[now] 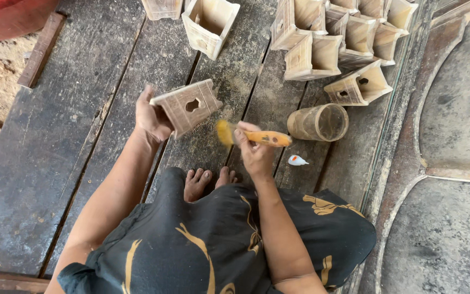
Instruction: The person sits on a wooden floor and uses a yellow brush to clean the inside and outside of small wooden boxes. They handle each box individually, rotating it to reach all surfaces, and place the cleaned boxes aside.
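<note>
1. Nearest, bare feet (208, 179) are tucked at the edge of a black cloth with yellow pattern (202, 245), on the dark plank floor (44, 152).
2. The right hand (254, 149) is closed around an orange-handled brush (259, 136), bristles blurred beside the workpiece.
3. The left hand (150, 117) grips a small pale wooden box with a keyhole-shaped cut-out (189, 106), raised and tilted, apparently to present its face to the brush.
4. A round dusty jar (319, 122) lies on its side just right, within reach.
5. Farther off, similar wooden boxes (338, 38) are clustered toward the floor's far right.
</note>
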